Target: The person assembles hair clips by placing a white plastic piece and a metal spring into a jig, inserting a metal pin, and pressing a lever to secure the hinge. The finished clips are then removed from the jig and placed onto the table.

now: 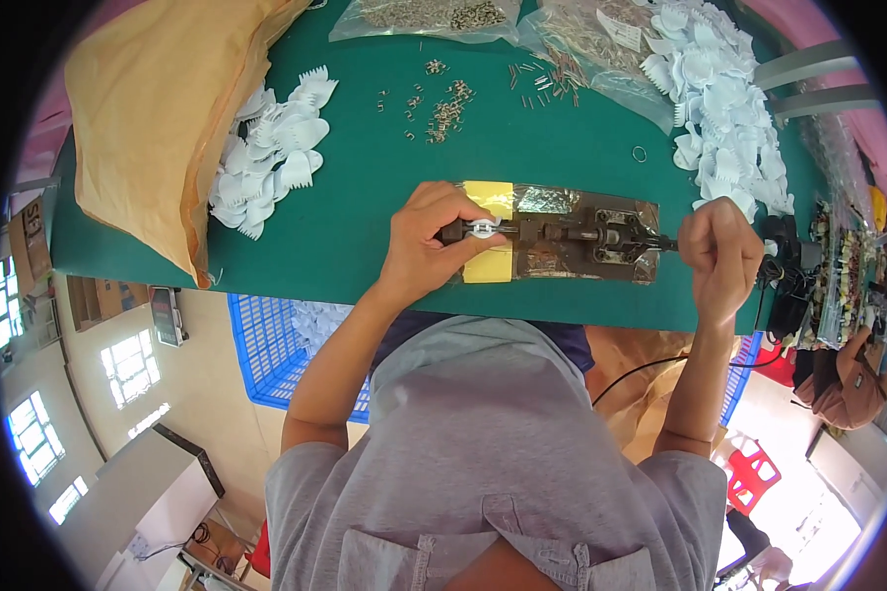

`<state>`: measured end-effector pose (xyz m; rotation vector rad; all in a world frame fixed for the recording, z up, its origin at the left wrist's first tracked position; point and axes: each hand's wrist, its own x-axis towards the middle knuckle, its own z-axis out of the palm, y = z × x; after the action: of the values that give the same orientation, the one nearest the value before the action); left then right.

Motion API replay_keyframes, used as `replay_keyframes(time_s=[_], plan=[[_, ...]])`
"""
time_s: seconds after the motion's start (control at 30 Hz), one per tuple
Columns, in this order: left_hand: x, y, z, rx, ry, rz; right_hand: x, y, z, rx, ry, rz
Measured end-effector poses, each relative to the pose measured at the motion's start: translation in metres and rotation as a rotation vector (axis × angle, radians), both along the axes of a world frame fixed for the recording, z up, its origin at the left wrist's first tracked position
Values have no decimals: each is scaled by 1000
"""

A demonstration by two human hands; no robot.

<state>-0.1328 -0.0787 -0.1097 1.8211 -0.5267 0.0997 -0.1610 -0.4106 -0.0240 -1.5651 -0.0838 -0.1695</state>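
My left hand [426,246] pinches a small white comb-shaped plastic piece [483,229] against the dark metal press jig [572,236], which sits taped to the green table [384,167]. My right hand [721,258] is closed around the jig's black lever handle [660,241] at its right end. A yellow patch [490,264] lies under the jig's left end.
Heaps of white comb-shaped pieces lie at the left [271,153] and the far right [724,98]. Small metal springs and pins [448,108] are scattered in the middle, with clear bags [424,15] of them at the back. A tan sack [163,118] lies left; a blue crate [266,345] is below the table.
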Motion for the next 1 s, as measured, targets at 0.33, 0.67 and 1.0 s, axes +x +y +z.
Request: replay_keyframes(time_s=[0.33, 0.67, 1.0], plan=[[-3, -2, -3, 3, 17, 27, 5, 1, -1, 201, 11, 54], [-4, -3, -4, 6, 0, 58, 4, -20, -10, 676, 71, -27], [-3, -1, -5, 27, -13, 23, 1, 21, -6, 216, -57, -163]])
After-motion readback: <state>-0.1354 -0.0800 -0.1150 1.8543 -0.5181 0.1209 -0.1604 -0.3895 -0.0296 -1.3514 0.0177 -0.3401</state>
